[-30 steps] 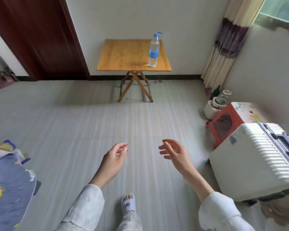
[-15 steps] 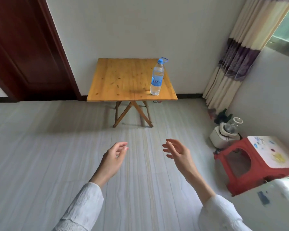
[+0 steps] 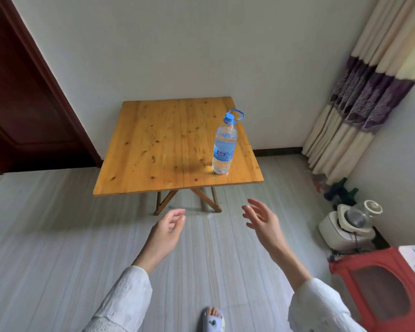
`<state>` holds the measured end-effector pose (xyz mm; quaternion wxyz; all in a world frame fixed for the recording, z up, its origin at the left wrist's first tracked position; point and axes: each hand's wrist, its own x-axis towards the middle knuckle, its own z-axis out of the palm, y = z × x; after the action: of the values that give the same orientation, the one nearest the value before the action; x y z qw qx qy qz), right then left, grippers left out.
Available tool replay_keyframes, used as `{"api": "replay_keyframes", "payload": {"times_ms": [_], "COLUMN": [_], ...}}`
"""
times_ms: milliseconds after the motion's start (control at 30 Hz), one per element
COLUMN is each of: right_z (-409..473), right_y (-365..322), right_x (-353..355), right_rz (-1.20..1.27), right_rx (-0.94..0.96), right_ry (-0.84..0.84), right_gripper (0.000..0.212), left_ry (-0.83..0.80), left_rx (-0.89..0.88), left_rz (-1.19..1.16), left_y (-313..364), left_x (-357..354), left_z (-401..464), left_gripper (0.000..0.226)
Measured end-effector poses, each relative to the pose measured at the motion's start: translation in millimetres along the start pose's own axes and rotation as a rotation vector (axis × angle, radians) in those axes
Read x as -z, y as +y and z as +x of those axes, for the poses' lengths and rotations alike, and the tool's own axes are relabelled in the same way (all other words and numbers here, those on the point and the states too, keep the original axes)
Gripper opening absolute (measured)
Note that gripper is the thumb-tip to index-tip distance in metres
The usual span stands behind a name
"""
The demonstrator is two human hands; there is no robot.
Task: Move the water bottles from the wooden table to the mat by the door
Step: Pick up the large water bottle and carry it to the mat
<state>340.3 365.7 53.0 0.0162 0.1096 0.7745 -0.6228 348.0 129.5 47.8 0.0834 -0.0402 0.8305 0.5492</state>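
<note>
wooden table [image 3: 153, 149] under upright water bottle [image 3: 224, 144]

Table [image 3: 158, 149]: ahead of us, its back edge at the wall.
Bottle [image 3: 224, 146]: upright on the table's right side, near the front edge.
Door [image 3: 22, 97]: left of the table.
Curtain [image 3: 359, 97]: right of the table.
Stool [image 3: 379, 288]: on the floor at our right.
Hands: our left hand [image 3: 164, 232] and right hand [image 3: 264, 220] are raised side by side, short of the table's front edge.

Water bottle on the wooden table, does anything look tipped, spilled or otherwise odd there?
Nothing stands out. The water bottle stands upright near the front right corner of the wooden table, cap on, with no puddle visible around it.
</note>
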Motion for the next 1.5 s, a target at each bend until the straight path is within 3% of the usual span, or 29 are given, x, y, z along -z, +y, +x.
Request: {"api": "replay_keyframes", "payload": {"times_ms": [533, 800, 933, 1167, 1233, 1333, 1500], "right_z": [258, 360, 381, 444, 458, 469, 453], "right_y": [13, 14, 8, 3, 4, 9, 13], "right_x": [-16, -41, -43, -47, -51, -53, -41], "right_rz": [-0.22, -0.187, -0.105, 0.05, 0.095, 0.155, 0.26], "right_rx": [-0.102, -0.159, -0.196, -0.264, -0.281, -0.302, -0.301], "right_ry": [-0.064, -0.081, -0.079, -0.079, -0.05, 0.013, 0.152], "right_gripper": [0.068, 0.075, 0.071, 0.063, 0.06, 0.071, 0.067], "left_ry": [-0.173, -0.403, -0.54, -0.544, -0.516, -0.491, -0.577], "left_rx": [0.057, 0.08, 0.084, 0.191, 0.208, 0.199, 0.158], "left_rz": [0.019, 0.022, -0.032, -0.192, -0.197, -0.169, -0.134], "left_y": [21, 19, 25, 40, 44, 44, 58], "left_x": [-46, -59, -62, -74, -81, -89, -103], "left_z": [282, 415, 452, 506, 520, 534, 531], "left_gripper": [0.053, 0.069, 0.066, 0.041, 0.043, 0.053, 0.048]}}
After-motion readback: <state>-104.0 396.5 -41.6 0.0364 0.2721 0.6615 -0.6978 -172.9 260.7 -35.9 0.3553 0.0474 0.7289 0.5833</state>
